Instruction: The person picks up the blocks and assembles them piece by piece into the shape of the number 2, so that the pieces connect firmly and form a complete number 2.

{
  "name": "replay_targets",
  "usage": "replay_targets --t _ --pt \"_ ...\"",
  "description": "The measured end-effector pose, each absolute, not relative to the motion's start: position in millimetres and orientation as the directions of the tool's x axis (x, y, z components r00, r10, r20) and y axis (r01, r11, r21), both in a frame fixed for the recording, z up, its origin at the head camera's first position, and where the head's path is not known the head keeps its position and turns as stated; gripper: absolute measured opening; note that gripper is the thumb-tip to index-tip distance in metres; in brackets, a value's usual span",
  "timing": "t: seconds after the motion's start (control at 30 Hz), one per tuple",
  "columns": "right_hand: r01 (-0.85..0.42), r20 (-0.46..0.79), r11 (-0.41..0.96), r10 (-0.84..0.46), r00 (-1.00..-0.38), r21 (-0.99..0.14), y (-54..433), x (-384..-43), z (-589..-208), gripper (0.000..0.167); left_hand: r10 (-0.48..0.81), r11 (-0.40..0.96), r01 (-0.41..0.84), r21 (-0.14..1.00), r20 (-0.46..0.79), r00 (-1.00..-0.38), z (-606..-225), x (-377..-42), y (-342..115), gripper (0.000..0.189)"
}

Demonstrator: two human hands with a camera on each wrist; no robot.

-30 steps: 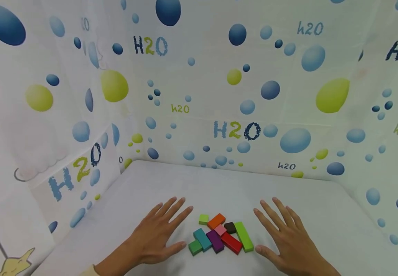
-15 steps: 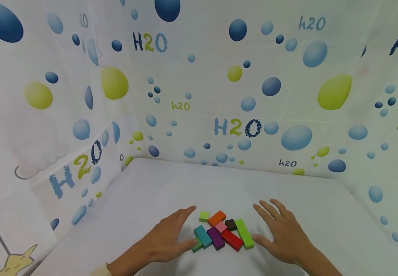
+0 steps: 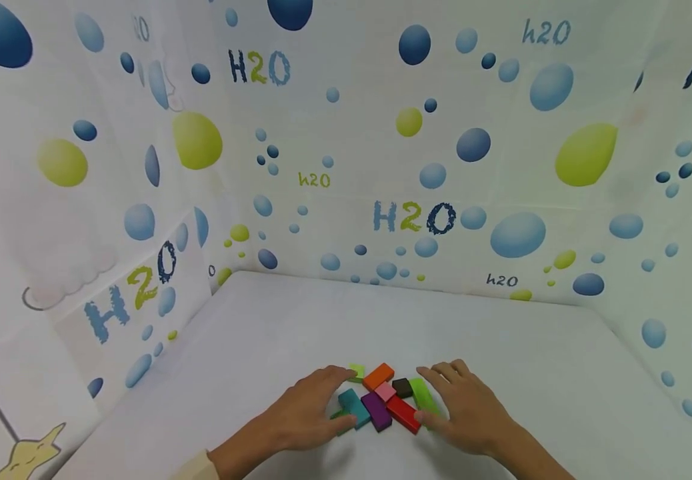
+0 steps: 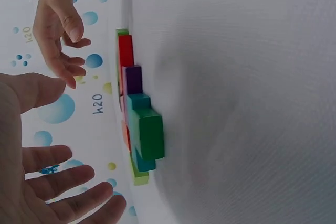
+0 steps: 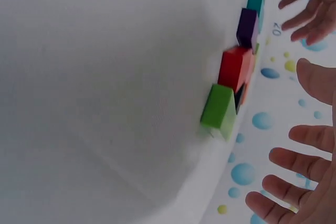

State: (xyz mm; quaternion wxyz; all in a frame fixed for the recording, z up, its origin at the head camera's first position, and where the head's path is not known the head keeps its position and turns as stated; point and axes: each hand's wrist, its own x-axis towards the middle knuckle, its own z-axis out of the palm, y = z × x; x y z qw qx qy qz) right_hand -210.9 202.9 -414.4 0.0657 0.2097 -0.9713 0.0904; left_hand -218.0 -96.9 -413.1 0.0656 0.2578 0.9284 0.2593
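Several coloured blocks lie in a loose cluster on the white table. In the head view they are a light green cube (image 3: 356, 372), an orange block (image 3: 379, 377), a pink cube (image 3: 385, 391), a dark brown block (image 3: 403, 387), a teal block (image 3: 355, 408), a purple block (image 3: 377, 411), a red block (image 3: 403, 414), a long lime block (image 3: 424, 395) and a green block (image 4: 151, 137), partly hidden by the thumb. My left hand (image 3: 304, 412) hovers over the left side, fingers relaxed. Over the right side hovers my right hand (image 3: 466, 408), loosely bent. Both wrist views show the hands above the blocks, holding nothing.
A white cloth-like surface (image 3: 298, 313) covers the table. Behind and beside it hang white walls (image 3: 358, 147) printed with blue and yellow-green drops and H2O lettering. A pale yellow printed figure (image 3: 31, 455) is at the lower left.
Both hands have moved inward from the two sides of the blocks, and their spread fingers have relaxed and bent. The blocks keep their arrangement. The head view has tilted slightly down.
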Motion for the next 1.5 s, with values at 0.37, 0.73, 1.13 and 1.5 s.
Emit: replay_targets --t 0.37,0.73,1.13,1.5 --pt "-0.449 0.034 0.875 -0.45 -0.892 -0.18 179.9 -214.8 -428.9 0.052 0.605 0.754 0.566 0.333 -0.019 -0.796 -433.3 -219.4 -98.9 0.038" --pt "-0.434 0.046 0.88 -0.434 -0.9 -0.192 175.1 -214.3 -438.1 0.039 0.74 0.622 0.741 0.253 0.12 -0.662 -441.1 -219.8 -101.7 0.034" --pt "-0.374 0.04 0.887 -0.378 -0.925 -0.271 170.3 -213.7 -440.3 0.03 0.748 0.611 0.745 0.268 0.113 -0.654 -437.9 -222.1 -101.1 0.031" --pt "-0.37 0.059 0.876 -0.371 -0.927 -0.308 176.4 -208.8 -443.9 0.029 0.738 0.623 0.727 0.288 0.093 -0.669 -438.8 -223.5 -99.2 0.024"
